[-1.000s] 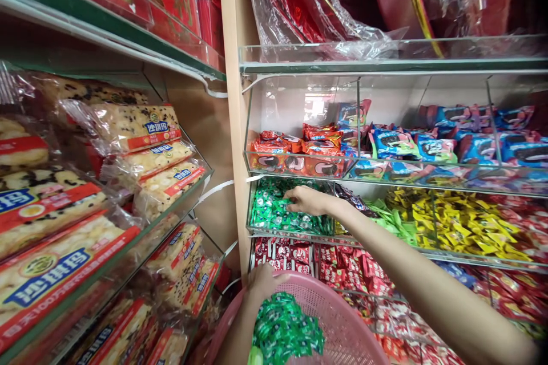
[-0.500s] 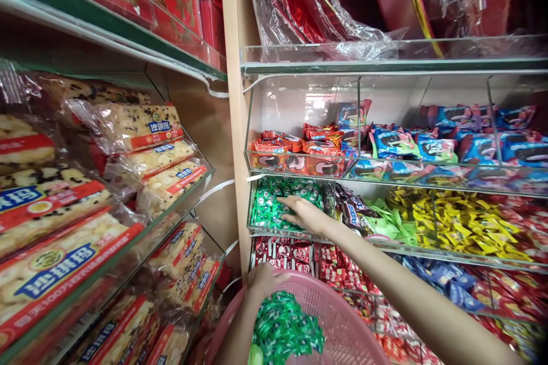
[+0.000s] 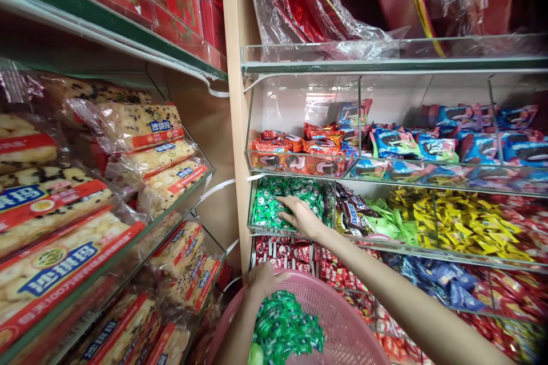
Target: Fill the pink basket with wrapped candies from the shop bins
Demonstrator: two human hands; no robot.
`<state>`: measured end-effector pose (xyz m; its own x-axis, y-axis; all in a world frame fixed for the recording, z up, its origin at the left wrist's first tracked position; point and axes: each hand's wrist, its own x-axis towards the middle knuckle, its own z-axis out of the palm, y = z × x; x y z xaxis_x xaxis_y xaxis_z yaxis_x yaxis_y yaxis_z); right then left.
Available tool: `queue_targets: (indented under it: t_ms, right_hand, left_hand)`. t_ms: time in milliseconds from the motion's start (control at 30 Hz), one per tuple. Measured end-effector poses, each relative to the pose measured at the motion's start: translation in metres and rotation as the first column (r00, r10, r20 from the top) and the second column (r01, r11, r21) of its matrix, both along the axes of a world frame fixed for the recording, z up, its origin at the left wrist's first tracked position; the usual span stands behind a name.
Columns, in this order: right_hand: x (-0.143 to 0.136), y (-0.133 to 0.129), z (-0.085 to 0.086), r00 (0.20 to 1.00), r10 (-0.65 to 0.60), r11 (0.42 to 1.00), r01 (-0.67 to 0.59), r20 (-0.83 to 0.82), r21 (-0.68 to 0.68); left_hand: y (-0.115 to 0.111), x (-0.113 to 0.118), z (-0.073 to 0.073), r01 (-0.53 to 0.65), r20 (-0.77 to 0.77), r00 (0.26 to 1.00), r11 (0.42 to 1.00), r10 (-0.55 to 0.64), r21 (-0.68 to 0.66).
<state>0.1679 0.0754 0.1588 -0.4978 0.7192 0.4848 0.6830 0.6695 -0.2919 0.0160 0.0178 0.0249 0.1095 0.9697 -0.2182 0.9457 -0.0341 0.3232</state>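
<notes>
My right hand [image 3: 301, 217] reaches over the front of a clear shelf bin, fingers apart, on top of green-wrapped candies [image 3: 268, 205]. Nothing shows in its fingers. Lower down, my left hand [image 3: 263, 282] is wrapped over the far left rim of a pink plastic basket [image 3: 346, 308] with small holes in its wall. A heap of the same green candies [image 3: 286, 328] lies inside the basket. A pale green item [image 3: 256, 353] sits beside that heap, partly hidden by my left forearm.
Right of the green bin lie Snickers bars [image 3: 351, 215] and yellow-wrapped candies [image 3: 471, 222]. Above are red packets [image 3: 323, 140] and blue snack packets [image 3: 396, 142]. Packaged sachima bars [image 3: 64, 262] fill the left shelves. A wooden post [image 3: 237, 97] divides the two shelf units.
My right hand has shifted slightly to the left and down over the green candies, its fingers a little more bent. My left hand and the basket stay in place.
</notes>
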Motion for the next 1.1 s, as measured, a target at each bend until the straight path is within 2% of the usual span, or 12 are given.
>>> queue_targets:
  t_ms: [133,300,400,600,867,1100]
  right_hand:
    - [-0.001,0.000,-0.002,0.996,0.004,0.999,-0.007,0.088,0.033]
    - [-0.002,0.003,-0.007,0.998,-0.019,0.998,0.014,-0.062,-0.066]
    - [-0.003,0.004,-0.009,0.999,-0.006,0.999,0.004,-0.047,-0.037]
    - [-0.002,0.003,-0.007,0.996,0.024,0.999,-0.028,0.082,0.042]
    - [0.002,-0.005,0.002,1.000,0.019,1.000,-0.020,0.025,0.013]
    - [0.007,-0.005,0.002,0.998,0.037,0.999,-0.037,0.052,0.006]
  left_hand:
    - [0.000,0.000,0.001,-0.012,0.001,1.000,1.000,0.012,-0.005]
    - [0.000,0.000,0.000,-0.005,0.004,1.000,1.000,0.005,-0.008]
    - [0.001,-0.001,-0.003,-0.005,0.009,1.000,1.000,0.005,-0.002]
    - [0.002,-0.001,-0.006,-0.001,0.035,0.999,1.000,0.001,0.004]
    - [0.005,-0.002,-0.011,-0.004,0.034,0.999,0.999,0.003,0.032]
    - [0.008,-0.003,-0.018,0.014,0.013,1.000,0.999,-0.015,0.046]
